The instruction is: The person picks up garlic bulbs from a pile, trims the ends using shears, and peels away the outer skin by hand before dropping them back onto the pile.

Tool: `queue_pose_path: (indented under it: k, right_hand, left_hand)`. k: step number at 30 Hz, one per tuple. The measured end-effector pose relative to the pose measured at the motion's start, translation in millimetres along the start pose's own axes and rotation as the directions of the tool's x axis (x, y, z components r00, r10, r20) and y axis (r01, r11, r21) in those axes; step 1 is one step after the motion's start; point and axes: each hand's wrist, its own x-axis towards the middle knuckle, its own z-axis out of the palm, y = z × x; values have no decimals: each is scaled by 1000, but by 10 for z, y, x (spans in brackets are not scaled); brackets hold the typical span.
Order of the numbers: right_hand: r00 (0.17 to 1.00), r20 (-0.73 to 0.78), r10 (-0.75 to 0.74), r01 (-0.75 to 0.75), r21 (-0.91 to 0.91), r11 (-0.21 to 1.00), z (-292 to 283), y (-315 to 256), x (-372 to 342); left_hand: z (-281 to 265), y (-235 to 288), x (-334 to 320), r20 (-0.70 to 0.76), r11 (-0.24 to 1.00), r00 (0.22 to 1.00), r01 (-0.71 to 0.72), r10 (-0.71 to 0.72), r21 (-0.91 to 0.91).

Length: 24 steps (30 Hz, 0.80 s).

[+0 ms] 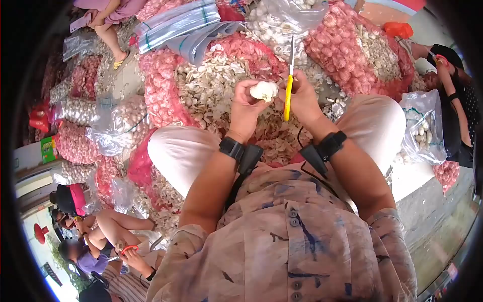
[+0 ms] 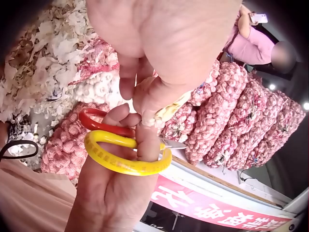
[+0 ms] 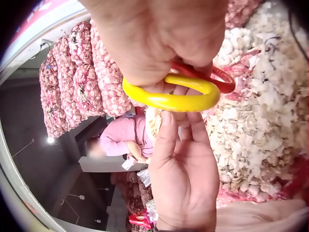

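A: Status on the garlic bulb (image 1: 264,91)?
B: Looks mostly cleaned, my read. Loose outer skin seems largely off, no long stalk showing. Can't confirm the root end is finished; fingers cover part of it.
A: Rest of the lot?
B: White bulbs (image 1: 282,22) are bagged beyond the peel heap (image 1: 206,88). Pink mesh sacks (image 1: 161,83) left of the heap and another sack (image 1: 337,48) right of it look full. Can't tell how clean those bulbs are through the mesh. If they count, plenty left.
A: Bulb's look?
B: Whitish, rounded, papery, yellowish patch at the near end. Position: held up over the near side of the heap, not resting on it.
A: Hands?
B: Left hand (image 1: 245,113) pinches the bulb, thumb and fingers. Right hand (image 1: 305,103) has its fingers curled round the scissors (image 1: 288,98): yellow loop (image 3: 174,102), red loop (image 3: 227,83). Blades point away from the body, past the bulb, over the heap. No cut in progress that I can see.
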Motion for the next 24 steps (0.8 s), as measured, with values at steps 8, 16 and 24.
queue_pose_path:
  k: [8, 16, 24]
  right_hand:
    - [964, -225, 141, -119, 109, 987, -139, 10, 77]
    - [995, -19, -101, 96, -166, 981, 64, -103, -75]
    - [997, 33, -66, 66, 14, 998, -8, 11, -25]
  left_hand:
    - [-102, 70, -24, 149, 835, 969, 244, -195, -494]
    - [-102, -49, -25, 62, 934, 992, 123, -108, -335]
    - [-38, 42, -6, 121, 877, 970, 244, -213, -414]
